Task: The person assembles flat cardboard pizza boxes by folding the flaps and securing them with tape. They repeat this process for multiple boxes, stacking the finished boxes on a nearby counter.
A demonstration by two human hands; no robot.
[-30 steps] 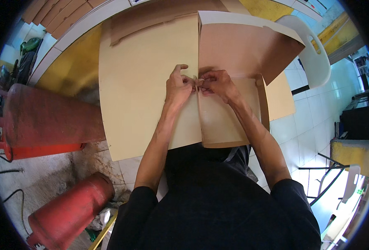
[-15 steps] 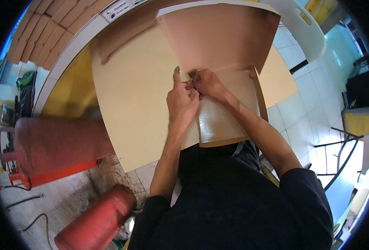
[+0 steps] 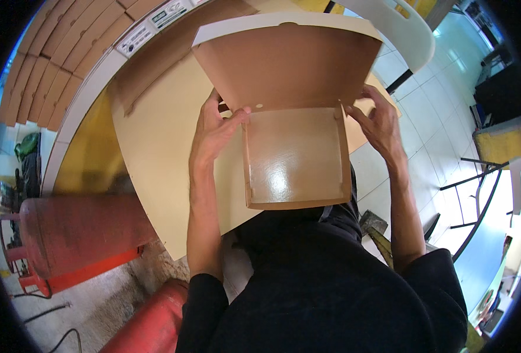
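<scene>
A cardboard box (image 3: 299,156) sits at the near edge of the table in front of me, its lid (image 3: 290,65) raised at the far side. Inside it is brown, with a shiny floor and low upright walls. At the back left corner, my left hand (image 3: 213,132) grips the box, thumb over the wall and fingers partly hidden behind the lid. Across from it, my right hand (image 3: 381,126) holds the back right corner between thumb and bent fingers. A small pale round spot shows near the lid's fold.
The pale table top (image 3: 160,153) spreads to the left under a flat brown cardboard piece (image 3: 172,65). Stacked cardboard boxes (image 3: 60,53) stand at far left. Red gas cylinders (image 3: 84,229) lie below them. A white plastic chair (image 3: 404,35) is at far right, a blue-topped table (image 3: 481,259) nearer.
My hands have parted from the box's back left corner; the right one has moved to the back right corner. The box has turned squarer to me, and its left wall now stands upright.
</scene>
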